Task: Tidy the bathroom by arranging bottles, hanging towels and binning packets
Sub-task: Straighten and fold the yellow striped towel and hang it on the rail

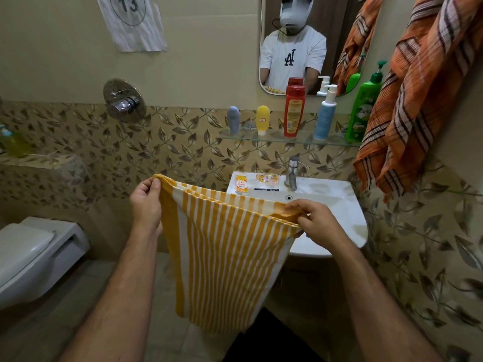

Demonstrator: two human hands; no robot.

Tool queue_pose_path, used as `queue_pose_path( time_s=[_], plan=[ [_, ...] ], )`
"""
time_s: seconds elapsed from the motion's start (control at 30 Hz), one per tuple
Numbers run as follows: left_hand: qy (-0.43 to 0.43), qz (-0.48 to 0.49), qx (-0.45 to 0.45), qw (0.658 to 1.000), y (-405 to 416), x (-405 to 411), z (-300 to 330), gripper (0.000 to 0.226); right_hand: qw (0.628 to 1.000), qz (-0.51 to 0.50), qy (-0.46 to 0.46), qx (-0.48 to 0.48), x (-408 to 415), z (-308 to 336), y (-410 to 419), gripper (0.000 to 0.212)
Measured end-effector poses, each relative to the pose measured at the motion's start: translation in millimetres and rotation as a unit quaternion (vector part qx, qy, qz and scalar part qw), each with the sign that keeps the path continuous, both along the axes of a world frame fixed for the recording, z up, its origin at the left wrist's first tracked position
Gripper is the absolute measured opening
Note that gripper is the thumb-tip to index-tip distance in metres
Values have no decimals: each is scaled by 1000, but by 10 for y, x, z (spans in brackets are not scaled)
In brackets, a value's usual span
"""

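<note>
A yellow-and-white striped towel hangs folded in front of me, stretched between both hands. My left hand pinches its top left corner. My right hand pinches the top right edge, over the white sink. On the glass shelf stand a grey bottle, a yellow bottle, a red bottle, a blue pump bottle and a green pump bottle. Small packets and an orange packet lie on the sink's back rim.
An orange checked towel hangs on the right wall. A toilet stands at the left. A tap rises behind the basin, a mirror above the shelf, a shower valve on the tiled wall, a yellow bottle on the left ledge.
</note>
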State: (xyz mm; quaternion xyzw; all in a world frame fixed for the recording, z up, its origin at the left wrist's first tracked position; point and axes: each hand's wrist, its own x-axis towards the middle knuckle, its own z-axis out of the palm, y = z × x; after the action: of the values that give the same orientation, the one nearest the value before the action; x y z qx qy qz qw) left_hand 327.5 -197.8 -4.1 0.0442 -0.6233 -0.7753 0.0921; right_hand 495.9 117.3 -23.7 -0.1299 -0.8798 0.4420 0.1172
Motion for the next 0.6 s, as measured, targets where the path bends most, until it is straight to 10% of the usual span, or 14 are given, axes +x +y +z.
queue_pose_path(
  time_s=[0.2, 0.6],
  plan=[
    [25, -26, 10, 999, 127, 26, 34, 14, 983, -13, -71, 166, -29, 61, 38, 34],
    [42, -23, 0, 999, 129, -40, 46, 13, 992, -4, -69, 107, -65, -37, 151, 16]
  ],
)
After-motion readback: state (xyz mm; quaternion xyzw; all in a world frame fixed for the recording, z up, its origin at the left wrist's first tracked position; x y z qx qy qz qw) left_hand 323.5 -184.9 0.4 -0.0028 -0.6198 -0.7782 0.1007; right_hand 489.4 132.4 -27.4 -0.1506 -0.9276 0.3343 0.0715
